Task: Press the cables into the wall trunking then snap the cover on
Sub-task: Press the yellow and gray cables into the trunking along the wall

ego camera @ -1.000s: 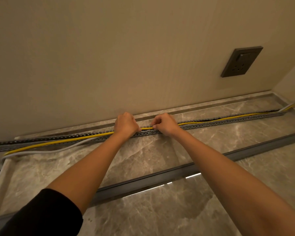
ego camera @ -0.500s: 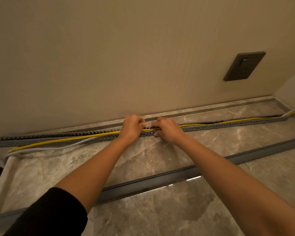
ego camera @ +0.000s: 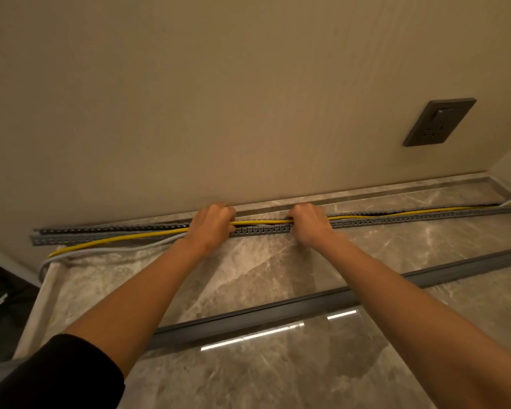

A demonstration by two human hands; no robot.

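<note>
Grey plastic cover strip (ego camera: 278, 312) lies loose on the marble tabletop (ego camera: 248, 276); it looks long, light and likely whippy. Beyond it, left hand (ego camera: 210, 228) and right hand (ego camera: 307, 225) each clench the yellow cable (ego camera: 263, 222), probably springy and best gripped close above the slotted grey trunking (ego camera: 260, 230) by the wall (ego camera: 189, 113).

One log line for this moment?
left hand: grips yellow cable; right hand: grips yellow cable; trunking: uncovered; cover: lying on floor

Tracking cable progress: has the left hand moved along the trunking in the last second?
Yes. The left hand, gripping the yellow cable, has slid leftward along the trunking, farther from the wall socket and the right hand.
</note>
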